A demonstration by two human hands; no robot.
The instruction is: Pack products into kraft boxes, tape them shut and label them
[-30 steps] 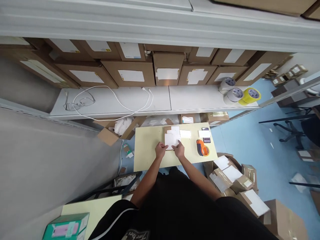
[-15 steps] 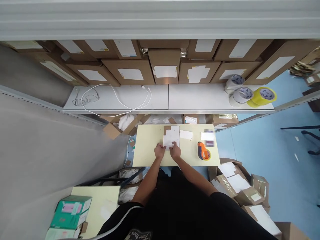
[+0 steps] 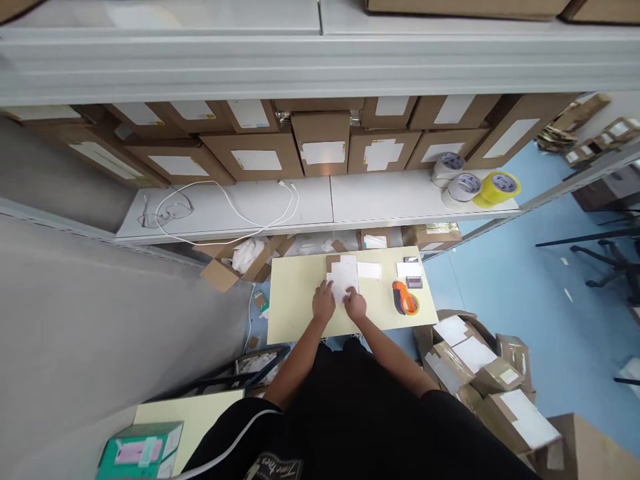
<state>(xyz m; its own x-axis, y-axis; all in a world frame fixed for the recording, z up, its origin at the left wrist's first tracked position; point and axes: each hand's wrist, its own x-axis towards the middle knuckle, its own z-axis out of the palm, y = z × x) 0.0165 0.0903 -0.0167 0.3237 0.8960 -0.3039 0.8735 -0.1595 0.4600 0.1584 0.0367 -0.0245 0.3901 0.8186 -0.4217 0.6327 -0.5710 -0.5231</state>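
A small cardboard box with a white label (image 3: 344, 272) over most of its top lies on the cream table in front of me. My left hand (image 3: 324, 303) rests at the label's left near edge, its fingers stretched forward. On the right near corner is my right hand (image 3: 355, 305), thumb and forefinger apart on the label, the other fingers partly hidden. Just right of the box lies a white slip (image 3: 369, 270). Further right are an orange tape dispenser (image 3: 403, 297), another white slip (image 3: 409, 269) and a small dark flat item (image 3: 414, 282).
Behind the table (image 3: 290, 300), a grey shelf (image 3: 280, 217) carries labelled cartons (image 3: 260, 160), a white cable (image 3: 227, 193) and tape rolls (image 3: 463, 188). Taped boxes (image 3: 475, 353) are piled at the right. A green box (image 3: 143, 450) stands on a side table at lower left.
My left hand has moved slightly forward, its fingers going from a pinch at the label's near edge to lying stretched out. My right hand has shifted a little. The camera view has tilted up.
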